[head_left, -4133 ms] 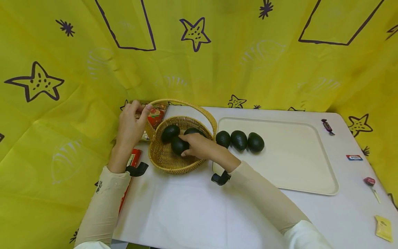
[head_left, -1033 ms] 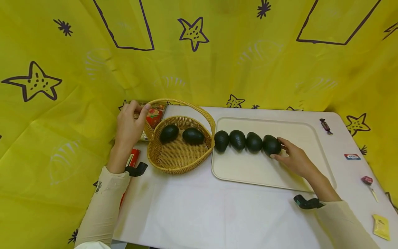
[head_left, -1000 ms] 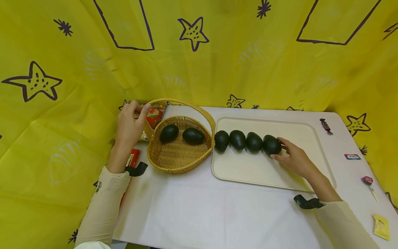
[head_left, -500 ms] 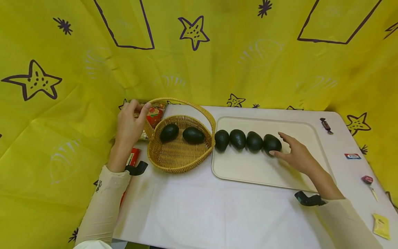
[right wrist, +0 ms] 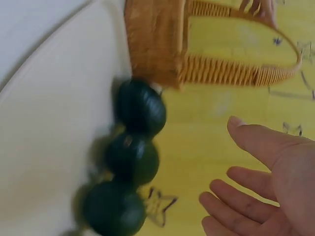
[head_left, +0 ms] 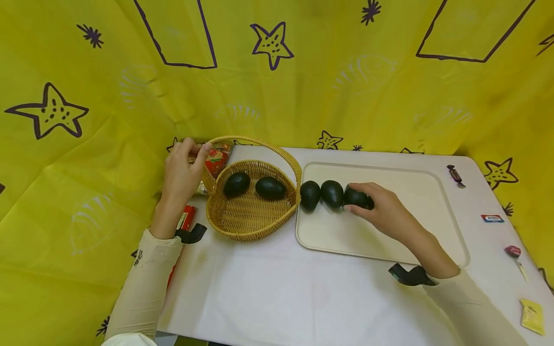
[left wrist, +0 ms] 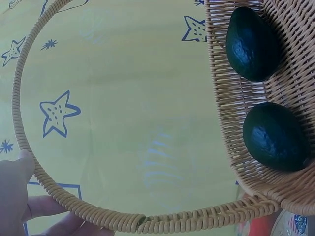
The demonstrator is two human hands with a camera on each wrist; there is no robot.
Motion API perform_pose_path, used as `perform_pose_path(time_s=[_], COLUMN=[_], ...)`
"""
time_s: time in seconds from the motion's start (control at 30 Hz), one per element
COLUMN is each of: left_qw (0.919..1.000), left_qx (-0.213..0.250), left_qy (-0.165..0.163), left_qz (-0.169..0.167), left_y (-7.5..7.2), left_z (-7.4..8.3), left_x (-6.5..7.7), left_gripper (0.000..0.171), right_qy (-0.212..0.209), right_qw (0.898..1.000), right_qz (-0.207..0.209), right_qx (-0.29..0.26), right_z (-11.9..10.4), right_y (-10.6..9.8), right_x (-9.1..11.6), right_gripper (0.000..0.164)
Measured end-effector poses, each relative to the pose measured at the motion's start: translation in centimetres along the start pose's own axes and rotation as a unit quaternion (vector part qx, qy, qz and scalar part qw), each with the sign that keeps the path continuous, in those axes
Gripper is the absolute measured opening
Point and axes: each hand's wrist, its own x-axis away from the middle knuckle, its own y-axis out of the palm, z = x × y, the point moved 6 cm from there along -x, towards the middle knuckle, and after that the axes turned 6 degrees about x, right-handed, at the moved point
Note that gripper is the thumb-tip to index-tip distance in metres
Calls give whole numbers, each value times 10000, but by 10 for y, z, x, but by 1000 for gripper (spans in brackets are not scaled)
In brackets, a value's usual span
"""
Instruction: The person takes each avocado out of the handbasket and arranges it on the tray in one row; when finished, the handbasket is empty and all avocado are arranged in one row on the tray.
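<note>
My left hand (head_left: 183, 175) grips the arched handle of a wicker basket (head_left: 244, 233), its thumb on the near side of the handle (left wrist: 18, 108) in the left wrist view. Two dark green avocados, a left one (head_left: 236, 184) and a right one (head_left: 270, 188), lie apart inside the basket. More avocados form a row on the cream tray (head_left: 411, 230), starting by the basket with one avocado (head_left: 310, 195). Over the right end of that row hovers my right hand (head_left: 385, 211), partly hiding the last avocado (head_left: 369, 203). The right wrist view shows its fingers (right wrist: 241, 206) spread, holding nothing.
Packaged snacks (head_left: 216, 161) stand behind the basket's left side, and a red box (head_left: 186, 218) lies by the left forearm. Right of the tray are a wrapped candy (head_left: 455, 176), a small blue-red packet (head_left: 492, 218), a lollipop (head_left: 513, 251) and a yellow packet (head_left: 532, 316).
An avocado has gone from the basket to the row's right end. My right hand has let go of it and moved left over the row. The left hand stays on the handle.
</note>
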Motion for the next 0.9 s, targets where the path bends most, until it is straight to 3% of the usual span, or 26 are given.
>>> perform_pose_path(time_s=[0.13, 0.47, 0.73, 0.9], left_qw=[10000, 9999, 9999, 9999], left_qx=[-2, 80, 118, 117], left_qy=[10, 40, -22, 10], left_qz=[-8, -68, -67, -35], left_y=[0, 0, 0, -1], left_z=[0, 1, 0, 1], left_x=[0, -1, 1, 0], left_gripper=[52, 52, 52, 53], right_qy=[-528, -1420, -1139, -871], right_qw=[9984, 9844, 9857, 9846], right_qz=[-204, -1034, -1157, -1095], right_qx=[26, 136, 449, 1047], right_z=[-36, -119, -161, -174], right_y=[16, 68, 103, 122], right_x=[-10, -44, -90, -117], right_gripper=[50, 50, 51, 45])
